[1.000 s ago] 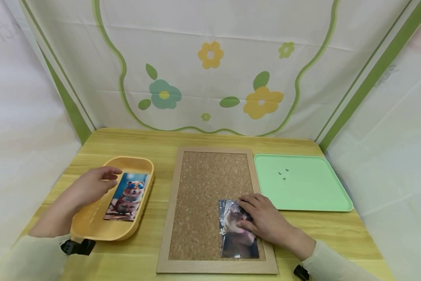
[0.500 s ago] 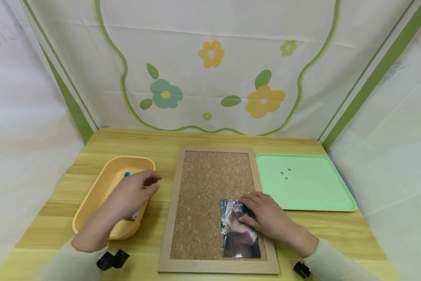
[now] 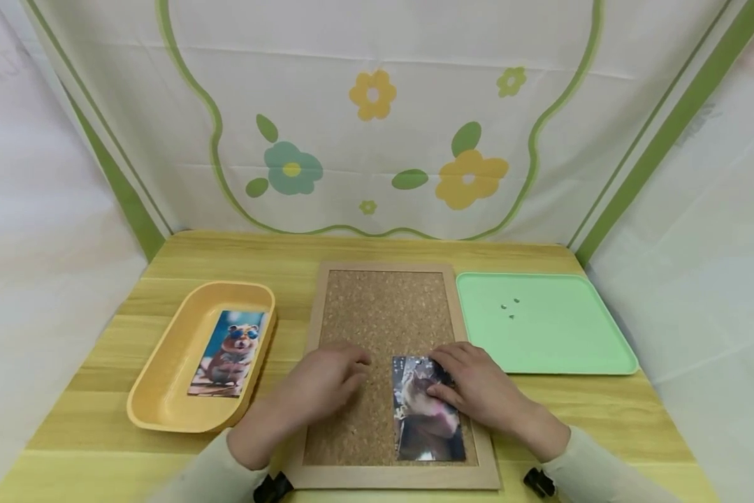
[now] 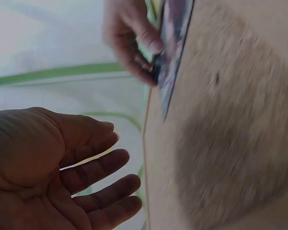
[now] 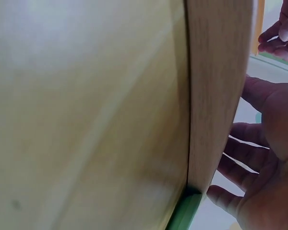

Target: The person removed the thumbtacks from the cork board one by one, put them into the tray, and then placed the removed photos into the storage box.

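Observation:
A photo of a furry animal (image 3: 423, 426) lies on the lower right of the cork board (image 3: 386, 300). My right hand (image 3: 480, 388) rests on the photo's upper right part, fingers and thumb spread over its edge. A tiny shiny spot shows near the photo's top edge; I cannot tell what it is. Over the board, left of the photo, is my left hand (image 3: 329, 381). In the left wrist view that left hand (image 4: 62, 172) has loosely bent fingers and holds nothing. The right wrist view shows the right hand (image 5: 264, 148) alongside the board's wooden frame (image 5: 216, 86).
At left stands a yellow tray (image 3: 163, 391) with a photo of a hamster in sunglasses (image 3: 228, 353) in it. A green tray (image 3: 559, 328) with several tiny shiny pieces (image 3: 510, 308) lies at right. A flowered cloth (image 3: 351, 154) hangs behind the table.
My left hand has moved right, from the yellow tray across its rim to over the cork board, uncovering the hamster photo. The right hand has stayed on its photo.

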{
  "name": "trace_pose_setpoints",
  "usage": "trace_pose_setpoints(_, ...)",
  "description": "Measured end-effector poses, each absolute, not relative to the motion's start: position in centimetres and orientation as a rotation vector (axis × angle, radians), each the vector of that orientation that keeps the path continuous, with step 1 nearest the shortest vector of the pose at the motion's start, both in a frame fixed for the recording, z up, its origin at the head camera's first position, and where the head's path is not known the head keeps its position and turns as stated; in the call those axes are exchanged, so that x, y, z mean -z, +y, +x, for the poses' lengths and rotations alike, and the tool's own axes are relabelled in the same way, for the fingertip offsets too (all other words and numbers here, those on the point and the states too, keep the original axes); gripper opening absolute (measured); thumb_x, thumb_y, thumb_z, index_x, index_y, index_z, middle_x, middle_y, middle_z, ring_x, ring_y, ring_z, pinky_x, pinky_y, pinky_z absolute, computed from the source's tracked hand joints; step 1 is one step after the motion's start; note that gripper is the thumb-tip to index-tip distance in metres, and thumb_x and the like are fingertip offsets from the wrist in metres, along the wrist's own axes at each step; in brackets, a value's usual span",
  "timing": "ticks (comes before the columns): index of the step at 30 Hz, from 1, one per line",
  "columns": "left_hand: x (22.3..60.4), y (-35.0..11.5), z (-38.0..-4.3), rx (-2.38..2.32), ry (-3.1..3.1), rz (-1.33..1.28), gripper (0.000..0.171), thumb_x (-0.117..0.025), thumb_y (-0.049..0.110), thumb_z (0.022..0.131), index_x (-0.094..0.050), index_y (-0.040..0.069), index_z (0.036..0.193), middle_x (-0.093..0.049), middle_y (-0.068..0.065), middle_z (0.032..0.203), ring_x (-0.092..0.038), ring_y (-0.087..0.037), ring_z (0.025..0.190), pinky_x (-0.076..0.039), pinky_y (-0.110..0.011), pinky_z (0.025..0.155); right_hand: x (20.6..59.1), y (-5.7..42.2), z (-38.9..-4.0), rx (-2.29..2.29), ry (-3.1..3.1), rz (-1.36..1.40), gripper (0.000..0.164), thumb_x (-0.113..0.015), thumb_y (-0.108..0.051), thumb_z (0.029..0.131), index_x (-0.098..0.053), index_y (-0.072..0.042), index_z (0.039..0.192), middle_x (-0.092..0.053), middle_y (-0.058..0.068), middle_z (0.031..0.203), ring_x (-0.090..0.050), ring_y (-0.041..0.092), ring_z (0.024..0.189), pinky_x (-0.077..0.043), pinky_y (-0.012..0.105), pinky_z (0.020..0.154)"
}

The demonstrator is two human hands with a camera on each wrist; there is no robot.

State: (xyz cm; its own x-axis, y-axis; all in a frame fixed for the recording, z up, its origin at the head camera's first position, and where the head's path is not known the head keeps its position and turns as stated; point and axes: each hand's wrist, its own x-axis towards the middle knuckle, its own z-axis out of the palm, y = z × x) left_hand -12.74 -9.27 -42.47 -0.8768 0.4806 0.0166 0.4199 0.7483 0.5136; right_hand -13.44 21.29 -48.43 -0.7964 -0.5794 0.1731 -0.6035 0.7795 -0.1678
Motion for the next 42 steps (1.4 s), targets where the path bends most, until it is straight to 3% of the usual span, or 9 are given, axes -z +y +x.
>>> trace_pose_setpoints(7,44.6,-6.8,-12.1,-0.623,2.877,0.931,0.028,-0.074,0.019,0.098,-0.073,0.007,0.124,-0.073,-0.005,0.118,-0.069,-0.024,0.111,-0.057,-0.044,0.100,48.2,21.2,-13.1,-0.316,-2.901,0.938,0.063,-0.070,-0.045,0.100,-0.061,-0.003,0.146,-0.064,0.014,0.143,-0.057,0.037,0.135,-0.043,0.058,0.116)
trace_pose_setpoints(11,45.3,-6.0,-11.7,-0.517,2.839,0.959,0.049,-0.074,0.033,0.099,-0.066,0.006,0.140,-0.067,-0.009,0.136,-0.063,-0.027,0.130,-0.050,-0.045,0.113,48.2,21.2,-13.0,-0.309,-2.908,0.939,0.063,-0.070,-0.045,0.100,-0.061,-0.003,0.146,-0.063,0.014,0.144,-0.057,0.037,0.136,-0.043,0.058,0.116)
trace_pose_setpoints(16,45.6,-5.7,-11.0,-0.372,2.738,0.955,0.083,-0.072,0.060,0.095,-0.051,0.008,0.156,-0.045,-0.013,0.165,-0.039,-0.035,0.155,-0.035,-0.055,0.125,48.3,21.3,-12.9,-0.299,-2.906,0.948,0.061,-0.071,-0.044,0.100,-0.062,-0.003,0.145,-0.063,0.014,0.145,-0.057,0.037,0.136,-0.044,0.057,0.116)
trace_pose_setpoints(20,46.0,-5.5,-10.6,-0.321,2.673,0.948,0.103,-0.066,0.074,0.088,-0.040,0.009,0.164,-0.031,-0.013,0.172,-0.026,-0.035,0.161,-0.029,-0.061,0.126,48.3,21.3,-12.9,-0.287,-2.891,0.961,0.061,-0.071,-0.044,0.100,-0.063,-0.002,0.144,-0.063,0.014,0.145,-0.057,0.037,0.136,-0.044,0.057,0.115)
trace_pose_setpoints(24,46.5,-5.5,-10.4,-0.315,2.675,0.963,0.114,-0.067,0.079,0.083,-0.034,0.008,0.166,-0.025,-0.014,0.174,-0.020,-0.036,0.162,-0.025,-0.063,0.127,48.4,21.5,-13.0,-0.281,-2.876,0.969,0.059,-0.071,-0.044,0.100,-0.064,-0.002,0.142,-0.063,0.013,0.145,-0.057,0.036,0.135,-0.045,0.056,0.115)
trace_pose_setpoints(35,46.8,-5.5,-10.4,-0.281,2.702,0.980,0.122,-0.072,0.080,0.079,-0.030,0.006,0.167,-0.023,-0.015,0.174,-0.019,-0.036,0.163,-0.024,-0.062,0.128,48.0,21.8,-13.5,-0.282,-2.886,1.013,0.059,-0.069,-0.044,0.101,-0.063,-0.003,0.144,-0.063,0.014,0.145,-0.058,0.036,0.135,-0.045,0.057,0.115)
trace_pose_setpoints(42,46.8,-5.3,-10.3,-0.300,2.712,0.969,0.123,-0.075,0.078,0.077,-0.031,0.005,0.166,-0.024,-0.016,0.174,-0.020,-0.036,0.162,-0.023,-0.063,0.128,46.8,21.5,-14.7,-0.236,-2.832,1.073,0.041,-0.076,-0.031,0.098,-0.071,-0.005,0.129,-0.073,0.009,0.125,-0.067,0.028,0.118,-0.054,0.050,0.105)
